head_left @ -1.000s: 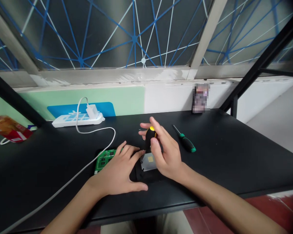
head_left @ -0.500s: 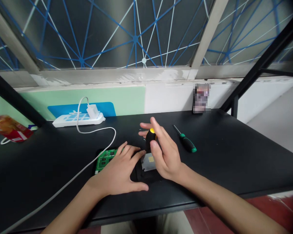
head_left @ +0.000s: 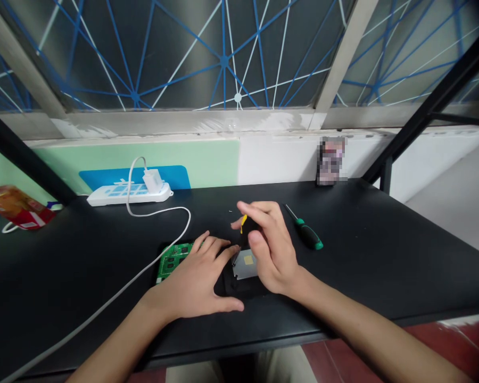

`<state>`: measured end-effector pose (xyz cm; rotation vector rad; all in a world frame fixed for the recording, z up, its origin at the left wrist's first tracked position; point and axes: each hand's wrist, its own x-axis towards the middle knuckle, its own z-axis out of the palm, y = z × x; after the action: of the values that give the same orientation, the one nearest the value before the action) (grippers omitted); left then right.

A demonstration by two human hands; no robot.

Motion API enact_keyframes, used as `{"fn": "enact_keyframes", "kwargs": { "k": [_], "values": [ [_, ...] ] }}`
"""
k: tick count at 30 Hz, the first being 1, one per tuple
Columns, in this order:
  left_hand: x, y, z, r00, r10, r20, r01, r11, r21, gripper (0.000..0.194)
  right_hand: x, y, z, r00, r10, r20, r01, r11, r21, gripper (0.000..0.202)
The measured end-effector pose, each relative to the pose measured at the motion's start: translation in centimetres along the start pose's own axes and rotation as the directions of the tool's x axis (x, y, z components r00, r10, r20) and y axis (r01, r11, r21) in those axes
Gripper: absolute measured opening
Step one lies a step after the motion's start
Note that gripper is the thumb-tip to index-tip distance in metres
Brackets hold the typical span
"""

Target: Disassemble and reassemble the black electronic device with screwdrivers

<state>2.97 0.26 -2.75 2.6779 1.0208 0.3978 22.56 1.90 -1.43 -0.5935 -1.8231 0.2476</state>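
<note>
My left hand lies palm down with its fingers spread, over a green circuit board and the edge of a black casing. Its index fingertip is at the shaft of an upright screwdriver with a black and yellow handle. My right hand has its fingers curled around that handle, which hides most of it. The screwdriver's thin shaft points down at the left edge of a silver metal plate in the casing. Exactly where the tip sits is too small to tell.
A second screwdriver, green and black, lies to the right. At the back left is a white power strip with a charger; its cable crosses the table. A drink bottle lies far left. A blurred-out upright object leans against the wall.
The fingers of my right hand were stretched out beside the screwdriver handle and are now bent around it. My left hand has stayed in place.
</note>
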Motion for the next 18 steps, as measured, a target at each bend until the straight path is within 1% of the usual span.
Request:
{"fn": "enact_keyframes", "kwargs": {
  "k": [3, 6, 9, 12, 14, 16, 18],
  "values": [
    [0.04, -0.02, 0.01, 1.000, 0.006, -0.013, -0.006, 1.000, -0.005, 0.085, 0.00, -0.03, 0.08, 0.999, 0.014, 0.030, -0.016, 0.997, 0.073, 0.053],
    [0.02, -0.08, 0.08, 1.000, 0.006, -0.019, -0.006, 1.000, -0.006, 0.086, 0.13, 0.08, 0.19, 0.999, 0.031, 0.043, -0.035, 0.995, 0.094, 0.056],
    [0.00, -0.10, 0.13, 1.000, 0.007, -0.010, -0.007, 1.000, -0.008, 0.085, 0.20, 0.32, 0.29, 0.999, 0.030, 0.020, -0.031, 0.996, 0.089, 0.051],
    [-0.01, -0.09, 0.14, 1.000, 0.002, -0.006, -0.002, 1.000, -0.014, 0.086, 0.17, 0.55, 0.30, 0.999, -0.011, -0.043, 0.012, 0.999, 0.041, 0.044],
    [-0.02, -0.09, 0.15, 1.000, -0.003, -0.005, 0.003, 1.000, -0.015, 0.086, 0.05, 0.61, 0.25, 0.998, -0.011, -0.066, 0.013, 0.999, 0.041, 0.044],
    [-0.02, -0.08, 0.12, 1.000, -0.005, -0.006, 0.005, 1.000, -0.014, 0.086, -0.10, 0.53, 0.17, 0.998, 0.019, -0.052, -0.015, 0.996, 0.091, 0.041],
    [0.01, -0.06, 0.06, 1.000, -0.006, -0.005, 0.005, 1.000, -0.012, 0.085, -0.21, 0.33, 0.08, 0.998, 0.057, -0.014, -0.054, 0.986, 0.156, 0.039]
  ]
}}
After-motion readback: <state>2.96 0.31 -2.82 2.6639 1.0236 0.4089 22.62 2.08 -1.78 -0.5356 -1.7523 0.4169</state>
